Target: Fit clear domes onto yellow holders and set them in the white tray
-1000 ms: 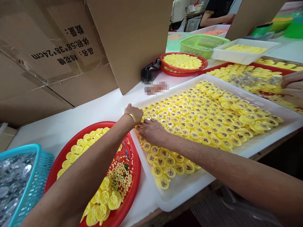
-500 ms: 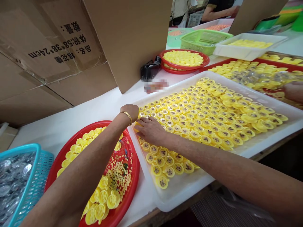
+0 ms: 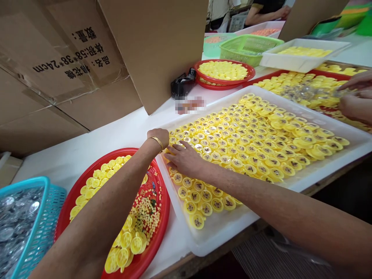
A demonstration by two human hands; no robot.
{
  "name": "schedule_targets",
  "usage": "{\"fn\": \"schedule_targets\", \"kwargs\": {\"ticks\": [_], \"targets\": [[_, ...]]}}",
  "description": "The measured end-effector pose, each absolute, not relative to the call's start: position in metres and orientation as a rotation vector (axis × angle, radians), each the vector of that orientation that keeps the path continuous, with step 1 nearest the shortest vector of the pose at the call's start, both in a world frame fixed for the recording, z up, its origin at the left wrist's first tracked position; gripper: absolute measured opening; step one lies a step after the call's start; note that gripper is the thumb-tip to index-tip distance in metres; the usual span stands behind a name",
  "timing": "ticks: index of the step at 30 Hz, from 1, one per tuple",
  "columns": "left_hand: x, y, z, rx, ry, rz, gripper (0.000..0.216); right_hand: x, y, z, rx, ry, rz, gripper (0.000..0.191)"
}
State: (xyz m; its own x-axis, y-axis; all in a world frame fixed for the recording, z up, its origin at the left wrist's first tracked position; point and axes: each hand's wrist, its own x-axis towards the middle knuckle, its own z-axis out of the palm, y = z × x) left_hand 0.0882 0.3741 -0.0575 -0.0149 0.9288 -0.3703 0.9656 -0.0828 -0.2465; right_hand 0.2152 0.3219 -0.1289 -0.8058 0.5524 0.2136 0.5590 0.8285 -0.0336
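A big white tray (image 3: 221, 232) holds several rows of small yellow caps (image 3: 255, 135) with dark centres. My left hand (image 3: 159, 136), with a gold bangle at the wrist, is curled shut at the tray's near-left corner; its fingers are hidden behind the knuckles. My right hand (image 3: 184, 158) lies just beside it, fingers pressed down on the caps there in a pinch. Under my left forearm sits a round red tray (image 3: 158, 240) with loose yellow caps (image 3: 124, 248) and tiny beads.
A blue basket (image 3: 43, 228) of clear plastic pieces stands at the left. Cardboard boxes (image 3: 87, 58) wall the back. A black tape dispenser (image 3: 181, 85), another red tray of caps (image 3: 223, 73), a green basket (image 3: 247, 46) and a white bin (image 3: 302, 58) lie beyond. Another person's hands (image 3: 354, 100) work at the right.
My hands stay at the tray's near-left corner, shifting only slightly. The other person's hands at the right have moved back into view over the far red tray.
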Motion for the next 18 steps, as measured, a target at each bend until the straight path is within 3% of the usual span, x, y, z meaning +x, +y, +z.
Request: {"fn": "schedule_targets", "kwargs": {"ticks": [18], "targets": [[0.094,0.376,-0.059,2.134,2.112,-0.692,0.045,0.217,0.321,-0.129,-0.870,-2.814,-0.027,0.031]]}}
